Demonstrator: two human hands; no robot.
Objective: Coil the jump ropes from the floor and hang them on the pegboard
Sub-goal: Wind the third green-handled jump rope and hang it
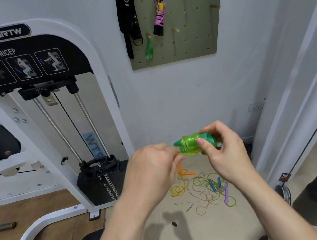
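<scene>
The right hand (222, 149) gripped a coiled translucent green plastic jump rope (190, 143) while the left hand (152, 166) pinched its cord.

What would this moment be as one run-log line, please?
step: coiling green jump rope; right hand: grips it; left hand: pinches it; pegboard: pink jump rope hung; floor: tangled ropes

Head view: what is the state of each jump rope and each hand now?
Green rope: wound round its handles, held in both hands.
Left hand: pinches the green rope.
Right hand: grips the wound bundle.
Pink rope: coiled, hanging on the pegboard.
Floor ropes: loose, tangled.
</scene>
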